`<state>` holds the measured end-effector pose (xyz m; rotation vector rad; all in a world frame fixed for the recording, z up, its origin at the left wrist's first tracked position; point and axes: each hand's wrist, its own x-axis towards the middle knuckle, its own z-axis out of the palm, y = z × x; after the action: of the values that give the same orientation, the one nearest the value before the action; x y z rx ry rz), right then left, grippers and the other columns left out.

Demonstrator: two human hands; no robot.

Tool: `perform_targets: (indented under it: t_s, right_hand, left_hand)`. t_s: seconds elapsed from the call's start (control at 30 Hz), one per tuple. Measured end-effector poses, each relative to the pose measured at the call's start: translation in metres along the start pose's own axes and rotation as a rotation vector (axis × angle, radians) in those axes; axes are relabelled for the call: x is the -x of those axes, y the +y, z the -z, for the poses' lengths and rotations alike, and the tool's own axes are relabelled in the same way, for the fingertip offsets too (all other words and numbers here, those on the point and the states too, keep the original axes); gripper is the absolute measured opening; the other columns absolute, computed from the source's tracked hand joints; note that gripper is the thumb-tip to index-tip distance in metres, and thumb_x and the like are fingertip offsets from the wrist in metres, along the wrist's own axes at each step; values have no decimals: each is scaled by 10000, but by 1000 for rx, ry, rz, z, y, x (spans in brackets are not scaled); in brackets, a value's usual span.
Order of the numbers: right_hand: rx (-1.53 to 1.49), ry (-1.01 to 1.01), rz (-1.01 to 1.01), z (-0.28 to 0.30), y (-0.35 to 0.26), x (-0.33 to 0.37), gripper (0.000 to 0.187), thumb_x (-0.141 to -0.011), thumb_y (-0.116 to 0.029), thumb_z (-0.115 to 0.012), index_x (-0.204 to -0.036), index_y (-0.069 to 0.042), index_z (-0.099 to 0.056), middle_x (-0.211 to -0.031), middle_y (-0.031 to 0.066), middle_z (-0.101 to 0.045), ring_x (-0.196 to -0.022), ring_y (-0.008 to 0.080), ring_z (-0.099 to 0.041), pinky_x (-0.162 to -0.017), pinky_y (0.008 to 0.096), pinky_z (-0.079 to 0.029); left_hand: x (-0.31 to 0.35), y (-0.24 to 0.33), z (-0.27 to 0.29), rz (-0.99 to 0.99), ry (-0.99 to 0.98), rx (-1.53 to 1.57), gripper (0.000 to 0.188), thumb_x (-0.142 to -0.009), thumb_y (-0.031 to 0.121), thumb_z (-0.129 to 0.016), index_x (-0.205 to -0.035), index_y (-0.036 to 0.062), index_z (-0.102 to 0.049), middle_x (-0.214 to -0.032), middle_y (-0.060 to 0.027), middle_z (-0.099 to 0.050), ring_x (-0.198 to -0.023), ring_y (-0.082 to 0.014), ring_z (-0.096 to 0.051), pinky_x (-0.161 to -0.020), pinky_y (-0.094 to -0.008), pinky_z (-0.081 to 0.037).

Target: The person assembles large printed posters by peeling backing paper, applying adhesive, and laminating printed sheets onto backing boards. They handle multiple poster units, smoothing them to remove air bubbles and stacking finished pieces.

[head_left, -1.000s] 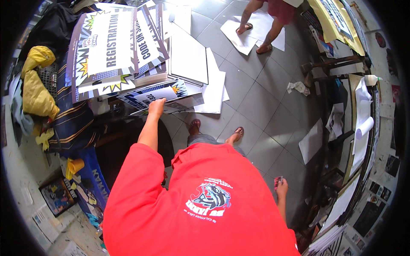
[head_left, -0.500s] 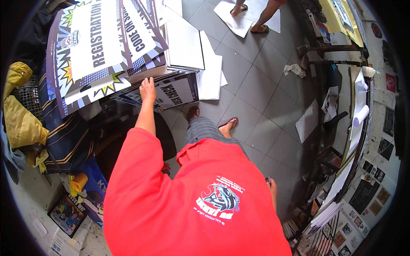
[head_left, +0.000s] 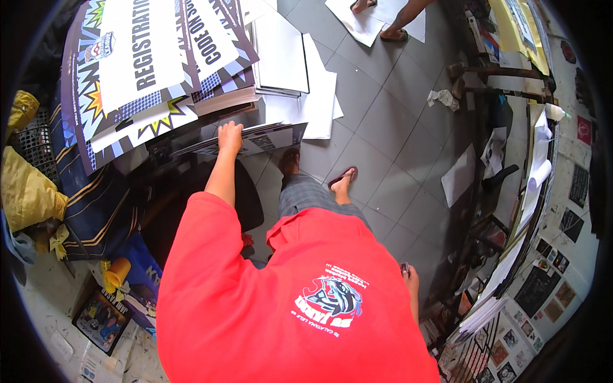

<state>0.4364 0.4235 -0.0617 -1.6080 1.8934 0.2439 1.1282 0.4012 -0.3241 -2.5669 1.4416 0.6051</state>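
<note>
My left hand (head_left: 230,136) is closed over the top edge of several thin printed boards (head_left: 262,140), which stand on edge below the big stack. Their dark printed face shows nearly edge-on, and a gap lies between them and the stack. Beside them rises the stack of large purple-and-white printed boards (head_left: 159,51), with blank white boards (head_left: 281,57) at its right. Low at my right side, my right hand (head_left: 412,281) is closed round a small dark object (head_left: 405,268), mostly hidden, whose kind I cannot make out.
White sheets (head_left: 322,96) lie on the grey tiled floor (head_left: 377,127). Another person's feet (head_left: 394,34) stand on sheets at the far side. A dark chair (head_left: 249,204) is under my left arm. Shelving with rolled paper (head_left: 539,175) lines the right; yellow cloth (head_left: 32,191) hangs left.
My left hand has shifted slightly right and nearer, tipping the held boards toward me and away from the stack. The right hand with its small object stays low at my side.
</note>
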Motion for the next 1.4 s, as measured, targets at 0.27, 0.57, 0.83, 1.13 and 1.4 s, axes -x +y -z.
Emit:
perform_targets:
  t_s: [0.27, 0.57, 0.83, 1.13, 1.4]
  right_hand:
    - [-91, -85, -69, -4, -17, -7, 175, -882, -61, -481, -1010, -2, -585, -795, 104, -620, -709, 191, -586, -663, 321, -457]
    - [-116, -59, -32, -11, -17, -15, 170, -876, -52, -482, -1002, -4, -586, -784, 93, -617, -685, 178, -575, -644, 321, -459]
    - [-107, -111, -74, -21, 5, 1, 191, -879, -64, -486, -1031, -9, -587, -796, 112, -631, -695, 205, -600, -648, 333, -464]
    - [-106, -88, -66, -40, 11, -11, 180, -866, -53, -496, -1012, -11, -593, -799, 143, -637, -713, 244, -621, -669, 350, -468]
    - [-237, -152, -202, -50, 5, 1, 169, -869, -71, -496, -987, -27, -609, -812, 145, -653, -736, 270, -639, -683, 357, -482]
  left_hand:
    - [38, 2, -28, -147, 59, -50, 73, -828, 69, -521, -873, 102, -568, -819, -100, -644, -766, -290, -661, -654, -403, -542]
    - [53, 12, -50, -211, 27, -94, 82, -799, 63, -559, -852, 97, -613, -826, -88, -650, -800, -284, -654, -679, -408, -528]
    - [81, 16, -63, -181, -1, 2, 69, -780, 48, -567, -830, 83, -598, -832, -109, -654, -783, -310, -657, -668, -425, -536]
    - [59, -9, 5, -93, 64, 12, 76, -768, 81, -592, -843, 94, -595, -826, -104, -651, -799, -324, -648, -677, -444, -523]
    - [-21, -30, -3, -93, 228, 3, 159, -825, 69, -508, -943, 112, -604, -877, -130, -636, -836, -326, -629, -704, -458, -513]
